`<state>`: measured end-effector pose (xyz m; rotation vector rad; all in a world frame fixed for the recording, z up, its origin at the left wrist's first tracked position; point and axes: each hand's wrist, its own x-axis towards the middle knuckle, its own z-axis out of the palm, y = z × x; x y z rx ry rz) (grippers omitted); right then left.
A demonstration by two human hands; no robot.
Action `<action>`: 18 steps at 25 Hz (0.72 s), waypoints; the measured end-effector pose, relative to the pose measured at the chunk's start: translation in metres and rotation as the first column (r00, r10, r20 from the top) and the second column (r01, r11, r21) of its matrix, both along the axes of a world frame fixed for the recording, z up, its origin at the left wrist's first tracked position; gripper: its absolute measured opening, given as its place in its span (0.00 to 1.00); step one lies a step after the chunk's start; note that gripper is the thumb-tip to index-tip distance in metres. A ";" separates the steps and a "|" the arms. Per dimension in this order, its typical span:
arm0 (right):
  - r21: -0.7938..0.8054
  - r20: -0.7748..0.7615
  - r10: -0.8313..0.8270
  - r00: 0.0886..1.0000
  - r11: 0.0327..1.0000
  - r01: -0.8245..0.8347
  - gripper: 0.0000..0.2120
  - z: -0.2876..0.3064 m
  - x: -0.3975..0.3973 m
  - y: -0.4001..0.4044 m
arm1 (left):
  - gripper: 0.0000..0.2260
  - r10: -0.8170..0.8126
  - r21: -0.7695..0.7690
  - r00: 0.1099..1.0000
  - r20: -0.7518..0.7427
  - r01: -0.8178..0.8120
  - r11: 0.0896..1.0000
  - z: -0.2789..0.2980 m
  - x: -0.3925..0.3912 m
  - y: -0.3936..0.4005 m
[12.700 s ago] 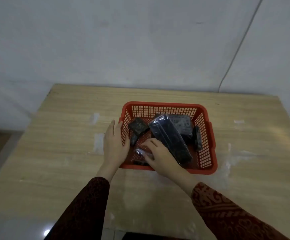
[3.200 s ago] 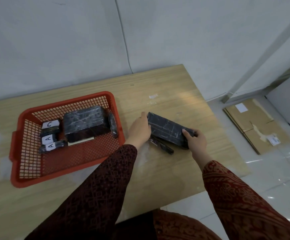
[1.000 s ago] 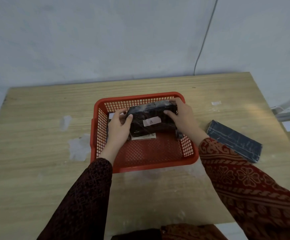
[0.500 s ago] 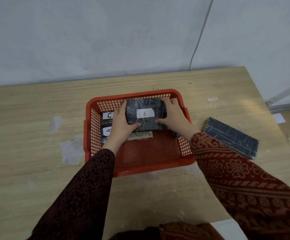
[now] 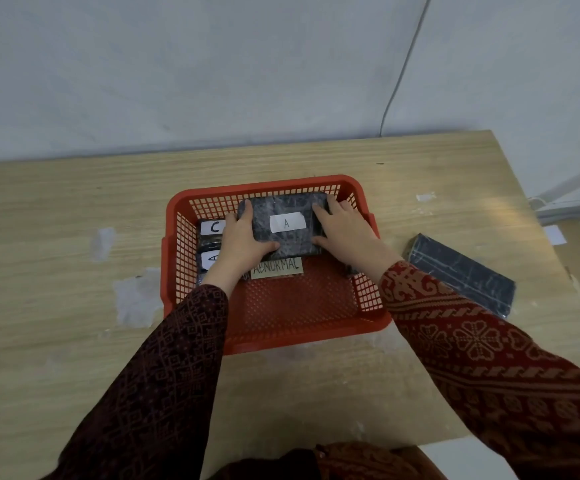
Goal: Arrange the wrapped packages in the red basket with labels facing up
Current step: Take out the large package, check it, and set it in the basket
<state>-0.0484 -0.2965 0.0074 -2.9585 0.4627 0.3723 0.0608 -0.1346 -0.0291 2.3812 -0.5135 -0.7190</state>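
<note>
Gripping the large package [image 5: 283, 225] by its two ends, the left hand [image 5: 241, 242] and right hand [image 5: 342, 230] held it label-up against the red basket [image 5: 281, 337] back wall; judging by the long package [image 5: 461, 275] on the table [image 5: 56, 254], one remained unplaced

Wooden table [image 5: 74, 341], grey wall [image 5: 212, 64], thin cable [image 5: 399, 74].

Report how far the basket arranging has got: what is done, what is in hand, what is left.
Done: two small packages at the left of the red basket show labels up, the C package and another partly hidden.
In hand: left hand and right hand press the large package, its A label up, against the far wall.
Left: the long package lies on the table, no label showing.
</note>
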 end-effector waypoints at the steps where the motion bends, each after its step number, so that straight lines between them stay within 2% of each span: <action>1: -0.072 0.009 0.044 0.999 0.997 -0.043 0.31 0.002 -0.005 -0.002 | 0.48 -0.001 -0.001 1.000 -0.002 0.001 1.000 0.000 0.000 0.000; 3: -0.205 0.004 0.109 0.994 0.973 -0.106 0.32 0.005 -0.020 -0.009 | 0.47 0.010 -0.023 1.000 -0.006 -0.011 1.000 -0.001 0.000 0.001; 7: -0.379 -0.206 0.125 0.971 0.904 -0.197 0.50 0.004 -0.044 -0.011 | 0.42 0.065 -0.137 0.998 0.007 -0.064 0.988 0.000 -0.012 0.007; 10: -0.443 -0.263 0.091 0.960 0.873 -0.204 0.56 -0.003 -0.048 -0.005 | 0.35 0.086 -0.140 0.993 0.085 -0.074 0.987 0.005 -0.033 0.013; 14: -0.472 -0.224 0.065 0.972 0.866 -0.167 0.53 -0.010 -0.053 0.002 | 0.26 0.109 -0.171 0.962 0.250 -0.067 0.983 0.020 -0.061 0.036; 18: -0.474 -0.171 0.106 0.980 0.863 -0.175 0.42 -0.007 -0.060 0.004 | 0.18 0.163 -0.182 0.859 0.485 -0.083 0.980 0.033 -0.084 0.082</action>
